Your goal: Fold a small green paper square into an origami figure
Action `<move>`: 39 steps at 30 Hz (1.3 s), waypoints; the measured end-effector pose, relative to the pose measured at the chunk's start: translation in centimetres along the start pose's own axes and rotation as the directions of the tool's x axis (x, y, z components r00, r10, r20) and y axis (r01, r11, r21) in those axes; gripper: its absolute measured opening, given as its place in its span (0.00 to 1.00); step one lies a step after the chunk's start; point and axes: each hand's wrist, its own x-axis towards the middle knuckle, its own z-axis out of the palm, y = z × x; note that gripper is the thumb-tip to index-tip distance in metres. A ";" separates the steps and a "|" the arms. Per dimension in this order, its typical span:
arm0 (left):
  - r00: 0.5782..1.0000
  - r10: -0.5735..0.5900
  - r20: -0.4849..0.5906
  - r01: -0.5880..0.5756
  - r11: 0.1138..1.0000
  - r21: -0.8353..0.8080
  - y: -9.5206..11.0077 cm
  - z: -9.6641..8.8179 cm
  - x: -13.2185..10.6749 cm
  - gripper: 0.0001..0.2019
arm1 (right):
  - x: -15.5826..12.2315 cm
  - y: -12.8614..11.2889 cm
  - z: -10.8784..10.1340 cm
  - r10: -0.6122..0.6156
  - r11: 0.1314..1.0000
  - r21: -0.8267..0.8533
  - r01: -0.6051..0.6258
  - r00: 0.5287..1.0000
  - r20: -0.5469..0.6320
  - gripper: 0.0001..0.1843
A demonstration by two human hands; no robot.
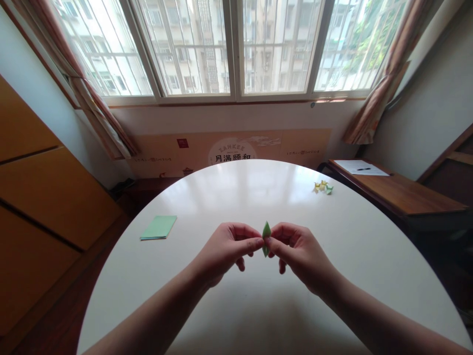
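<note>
A small piece of folded green paper [266, 229] is held upright above the white table, its pointed ends showing above and below the fingertips. My left hand [236, 244] pinches its left side between thumb and forefinger. From the right, my right hand [293, 246] pinches the same paper with thumb and forefinger. The fingertips of both hands nearly meet at its middle, hiding that part. The other fingers of each hand are curled beneath.
On the round white table [207, 197], a stack of green paper squares [159, 227] lies at left. Several small folded yellow and green paper pieces [323, 187] sit at the far right. Beyond, a wooden desk [402, 187] bears a white sheet [360, 167] and a pen [364, 169].
</note>
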 end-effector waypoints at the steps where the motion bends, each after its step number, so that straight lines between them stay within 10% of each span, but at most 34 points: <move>1: 1.000 -0.006 -0.005 0.006 1.000 0.016 0.1 0.0 0.0 0.07 | 0.0 0.0 -0.1 -0.001 1.000 -0.019 0.001 1.000 -0.004 0.13; 11: 0.998 0.026 -0.058 -0.023 0.997 0.067 0.4 -0.3 0.0 0.06 | 0.5 -0.4 -0.2 0.076 0.997 0.025 -0.078 0.995 0.059 0.15; 21: 0.950 0.297 -0.102 -0.262 0.928 0.264 0.1 0.2 -0.6 0.08 | 0.5 -0.4 -0.2 0.085 0.992 0.088 -0.085 0.996 0.009 0.14; 39: 0.986 0.133 -0.101 -0.103 0.962 0.253 0.3 0.7 -0.7 0.09 | 0.2 -0.3 -0.3 0.014 0.997 -0.081 -0.014 1.000 -0.002 0.13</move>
